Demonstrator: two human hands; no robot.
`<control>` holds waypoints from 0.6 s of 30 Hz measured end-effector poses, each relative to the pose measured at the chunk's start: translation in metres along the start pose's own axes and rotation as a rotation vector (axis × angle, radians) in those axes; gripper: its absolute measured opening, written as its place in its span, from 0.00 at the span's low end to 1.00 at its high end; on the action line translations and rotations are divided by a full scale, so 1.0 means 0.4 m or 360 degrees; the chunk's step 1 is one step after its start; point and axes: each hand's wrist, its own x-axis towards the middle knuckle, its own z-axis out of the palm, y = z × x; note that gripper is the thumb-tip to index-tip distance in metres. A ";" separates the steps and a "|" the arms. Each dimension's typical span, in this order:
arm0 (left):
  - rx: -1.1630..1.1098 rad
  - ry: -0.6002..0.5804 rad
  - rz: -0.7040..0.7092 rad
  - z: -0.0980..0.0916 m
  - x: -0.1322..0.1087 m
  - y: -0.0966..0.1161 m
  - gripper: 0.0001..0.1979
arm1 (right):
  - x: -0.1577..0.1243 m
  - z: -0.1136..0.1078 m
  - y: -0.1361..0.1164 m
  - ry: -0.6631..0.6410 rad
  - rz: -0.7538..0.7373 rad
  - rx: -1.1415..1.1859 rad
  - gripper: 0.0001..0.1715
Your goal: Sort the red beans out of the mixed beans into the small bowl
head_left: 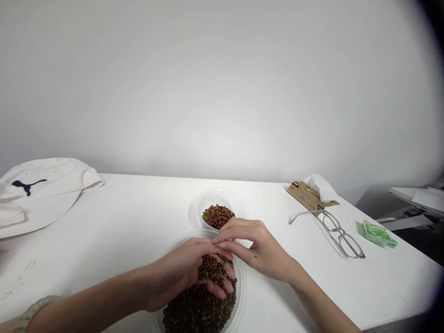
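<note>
Near me stands a large clear round bowl with a heap of small red and green beans. My left hand is over this heap, its fingers stretched out and apart, the lower ones close to the beans. From the right, my right hand reaches across the bowl's far rim. Its thumb and fingertips are pinched together at my left index finger; whatever lies between them is too small to make out. Just beyond the hands, a smaller clear bowl contains more red and green beans.
A white cap lies at the left of the white table. Toward the right are an opened tissue pack, eyeglasses and a green plastic packet. A pale wall rises behind the table.
</note>
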 end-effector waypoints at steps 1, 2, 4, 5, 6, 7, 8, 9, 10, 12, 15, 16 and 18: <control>-0.0002 -0.0007 0.0000 0.000 0.000 0.000 0.11 | 0.000 0.000 -0.001 -0.0002 0.0001 0.0000 0.09; -0.0004 -0.0012 -0.0002 -0.001 0.000 -0.001 0.11 | 0.001 0.000 -0.001 -0.0002 -0.0001 0.0001 0.09; -0.0009 -0.0013 -0.0003 -0.001 0.001 0.000 0.10 | 0.002 0.000 -0.003 -0.0005 -0.0006 0.0005 0.09; -0.0006 -0.0011 0.0000 -0.001 0.001 0.000 0.10 | 0.002 0.000 -0.003 -0.0005 -0.0010 0.0005 0.08; -0.0004 -0.0009 0.0002 0.000 0.000 0.001 0.10 | 0.002 0.001 -0.004 -0.0006 -0.0011 0.0004 0.08; 0.0000 -0.0006 -0.0001 0.001 0.000 0.002 0.10 | 0.002 0.001 -0.005 -0.0006 -0.0010 0.0003 0.08; 0.0003 -0.0005 -0.0006 0.001 0.000 0.004 0.10 | 0.003 0.000 -0.006 -0.0007 -0.0007 0.0001 0.08; 0.0006 -0.0002 -0.0014 0.002 -0.001 0.004 0.10 | 0.003 0.000 -0.007 -0.0009 -0.0004 0.0001 0.08; 0.0006 0.0000 -0.0018 0.002 -0.001 0.005 0.10 | 0.003 0.000 -0.008 -0.0013 -0.0001 -0.0001 0.09; 0.0005 0.0002 -0.0013 0.000 -0.001 0.004 0.11 | 0.003 -0.001 -0.009 -0.0025 0.0002 -0.0001 0.09; -0.0001 0.0000 -0.0002 -0.004 0.000 0.000 0.11 | 0.003 -0.001 -0.009 -0.0031 -0.0001 -0.0001 0.09; -0.0003 -0.0002 -0.0004 -0.004 0.000 -0.001 0.11 | 0.002 -0.001 -0.009 -0.0030 -0.0002 -0.0004 0.09; -0.0006 -0.0005 -0.0009 -0.004 0.000 -0.001 0.11 | 0.002 -0.001 -0.009 -0.0033 0.0000 -0.0017 0.09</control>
